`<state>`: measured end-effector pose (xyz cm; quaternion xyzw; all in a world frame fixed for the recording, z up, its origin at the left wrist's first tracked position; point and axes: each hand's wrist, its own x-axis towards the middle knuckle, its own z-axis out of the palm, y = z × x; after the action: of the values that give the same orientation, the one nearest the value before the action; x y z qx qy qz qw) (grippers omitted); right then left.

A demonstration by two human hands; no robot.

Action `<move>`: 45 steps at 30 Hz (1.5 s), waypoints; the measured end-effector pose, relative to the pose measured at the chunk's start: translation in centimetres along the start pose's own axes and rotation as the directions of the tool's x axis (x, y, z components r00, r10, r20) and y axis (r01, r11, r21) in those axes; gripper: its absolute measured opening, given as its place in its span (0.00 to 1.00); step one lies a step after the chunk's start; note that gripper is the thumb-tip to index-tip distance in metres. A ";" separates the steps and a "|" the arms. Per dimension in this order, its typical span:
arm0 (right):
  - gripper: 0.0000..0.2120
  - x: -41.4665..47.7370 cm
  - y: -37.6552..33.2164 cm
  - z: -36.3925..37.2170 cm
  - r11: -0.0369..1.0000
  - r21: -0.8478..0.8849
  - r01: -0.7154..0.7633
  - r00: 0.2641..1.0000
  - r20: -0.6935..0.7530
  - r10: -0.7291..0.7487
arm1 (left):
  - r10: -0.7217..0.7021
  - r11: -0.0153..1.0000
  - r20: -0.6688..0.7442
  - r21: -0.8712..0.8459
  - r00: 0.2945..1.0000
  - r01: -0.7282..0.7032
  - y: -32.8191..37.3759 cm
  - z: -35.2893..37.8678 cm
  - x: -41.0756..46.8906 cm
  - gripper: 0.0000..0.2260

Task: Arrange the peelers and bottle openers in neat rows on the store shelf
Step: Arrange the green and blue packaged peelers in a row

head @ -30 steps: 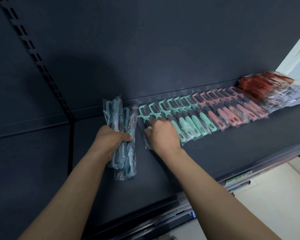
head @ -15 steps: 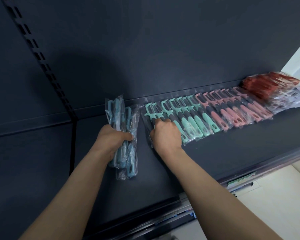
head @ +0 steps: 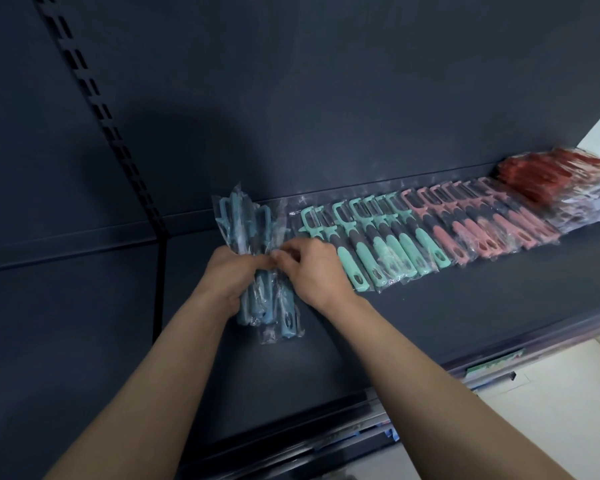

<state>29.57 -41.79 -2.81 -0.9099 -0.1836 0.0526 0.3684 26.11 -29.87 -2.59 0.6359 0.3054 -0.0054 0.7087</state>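
Left hand (head: 231,277): fingers curled round a bundle of bagged blue peelers (head: 246,223), heads to 12 o'clock, handles to 6. I cannot tell whether its lower end rests on the shelf (head: 430,306).

Right hand (head: 314,271): fingers (head: 284,256) pinch the wrapper at the bundle's 3 o'clock edge, probably to strip off one packet.

Green peelers (head: 378,237) lie just at 3 o'clock of my hands, overlapped, heads to the back wall, handles slanting to 5. Pink peelers (head: 482,220) carry the row on toward 3. My judgement is that the overlap saves room and shows every handle.

I hold the bundle beside the row's open end, so each packet has a short trip.

Red pile (head: 551,174) at 2 o'clock looks loosely heaped.
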 end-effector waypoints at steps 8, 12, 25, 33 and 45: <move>0.08 -0.4 -0.9 1.1 0.965 -0.263 0.003 0.996 0.085 0.020 | 0.012 1.000 -0.150 -0.008 0.989 -0.014 -0.4 -1.4 0.1 0.08; 0.08 -0.6 -1.3 1.9 0.924 -0.381 -0.019 0.997 0.058 0.044 | 0.097 0.986 -0.201 0.156 0.975 -0.066 -0.6 -2.6 0.7 0.09; 0.12 1.0 -1.3 1.1 0.881 -0.470 -0.061 0.996 -0.091 0.021 | 0.230 0.877 -0.275 0.473 0.934 -0.077 -1.2 -3.5 1.2 0.24; 0.13 1.7 -0.3 1.7 0.843 -0.536 -0.050 0.996 -0.085 0.005 | 0.214 0.866 -0.289 0.497 0.933 -0.044 -1.3 -4.4 0.8 0.25; 0.14 0.7 -4.1 3.5 0.939 -0.318 0.131 0.986 0.140 -0.090 | 0.206 0.919 -0.299 0.387 0.932 -0.079 -1.4 -5.4 0.6 0.17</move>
<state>28.21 -36.51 -2.53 -0.9415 -0.2629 0.0566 0.2030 23.71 -25.02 -4.15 0.7700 0.3668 0.0976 0.5129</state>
